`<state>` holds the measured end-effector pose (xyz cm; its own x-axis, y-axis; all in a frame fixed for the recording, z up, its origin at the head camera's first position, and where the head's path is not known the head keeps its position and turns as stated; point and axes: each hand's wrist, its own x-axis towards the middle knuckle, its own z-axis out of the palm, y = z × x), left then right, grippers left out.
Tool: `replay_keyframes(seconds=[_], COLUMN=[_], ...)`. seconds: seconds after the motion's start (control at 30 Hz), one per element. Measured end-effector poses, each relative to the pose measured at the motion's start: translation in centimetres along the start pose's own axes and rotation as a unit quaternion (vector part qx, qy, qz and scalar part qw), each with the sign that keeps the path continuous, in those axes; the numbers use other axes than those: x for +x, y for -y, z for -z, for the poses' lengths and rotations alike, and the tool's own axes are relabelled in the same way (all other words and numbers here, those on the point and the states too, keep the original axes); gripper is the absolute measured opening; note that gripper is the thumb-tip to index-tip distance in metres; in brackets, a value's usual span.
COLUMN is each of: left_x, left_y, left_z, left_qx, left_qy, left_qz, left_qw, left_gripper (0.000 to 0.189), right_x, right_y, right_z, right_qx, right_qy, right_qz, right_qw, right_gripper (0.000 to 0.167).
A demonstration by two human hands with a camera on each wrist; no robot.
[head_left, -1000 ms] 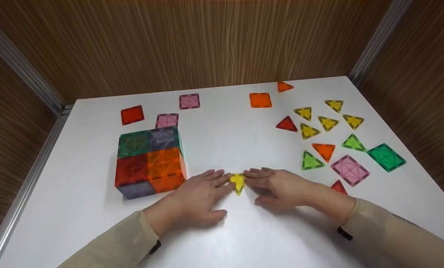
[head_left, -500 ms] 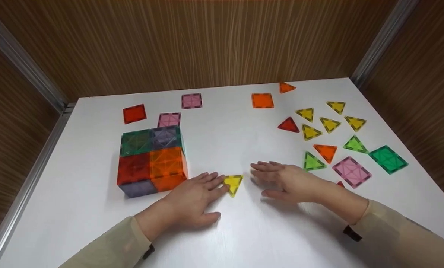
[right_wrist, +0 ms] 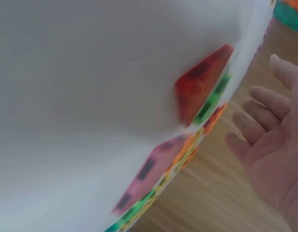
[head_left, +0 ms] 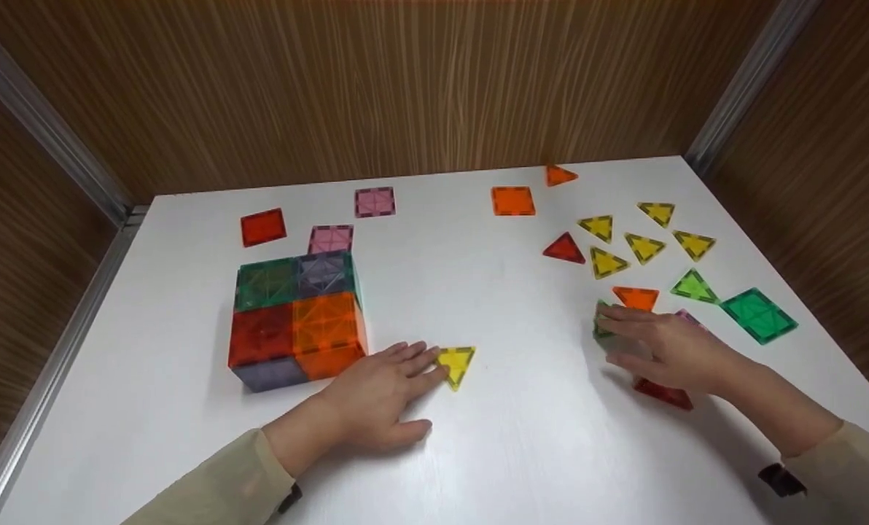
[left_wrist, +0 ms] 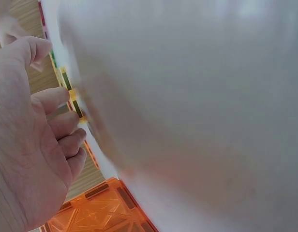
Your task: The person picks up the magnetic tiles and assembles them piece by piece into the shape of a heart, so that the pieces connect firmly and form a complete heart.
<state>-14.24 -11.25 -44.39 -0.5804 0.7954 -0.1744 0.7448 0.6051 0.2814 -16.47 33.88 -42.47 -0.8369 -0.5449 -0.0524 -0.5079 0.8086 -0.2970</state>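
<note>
With its fingers straight, the left hand (head_left: 376, 397) lies palm down on the table, its fingertips touching the left edge of a yellow triangular magnetic tile (head_left: 459, 363). That tile lies flat; the left wrist view shows the fingertips against its edge (left_wrist: 74, 99). Over on the right side, the right hand (head_left: 671, 350) hovers above a light green triangular tile (head_left: 602, 324), fingers loosely extended and holding nothing. It partly covers that tile, a pink square tile (head_left: 690, 318) and an orange triangular tile (head_left: 635, 297). A red triangular tile (head_left: 664, 394) lies below its palm.
A block built of square tiles (head_left: 296, 321) stands left, beside the left hand. Behind it lie a red square (head_left: 263, 227) and pink squares (head_left: 375, 202). Several yellow triangles (head_left: 644, 247), a red triangle (head_left: 564, 249) and a green square (head_left: 760, 315) lie right.
My right hand has left the yellow triangle and moved right, over the loose tiles. The left hand and yellow triangle shifted slightly left early on, then stayed put.
</note>
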Motion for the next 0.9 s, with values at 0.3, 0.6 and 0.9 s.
replay_keyframes(seconds=[0.3,0.6,0.9], left_x=[0.1,0.1,0.2], left_y=[0.1,0.1,0.0], left_z=[-0.2,-0.1,-0.1], left_qx=[-0.002,0.003,0.003], left_qy=[0.0,0.013,0.014], left_qz=[-0.001,0.005,0.007], left_qw=[1.0,0.9999,0.9999], left_gripper=[0.077,0.077,0.076], right_x=[0.1,2.3,4.5], right_y=[0.4,5.4,9.1], right_z=[-0.9,-2.4,-3.7], right_qx=[0.025,0.043,0.063], right_qy=[0.051,0.083,0.112], right_qz=[-0.02,0.071,0.145], right_qw=[0.9981,0.9931,0.9811], right_gripper=[0.057,0.056,0.056])
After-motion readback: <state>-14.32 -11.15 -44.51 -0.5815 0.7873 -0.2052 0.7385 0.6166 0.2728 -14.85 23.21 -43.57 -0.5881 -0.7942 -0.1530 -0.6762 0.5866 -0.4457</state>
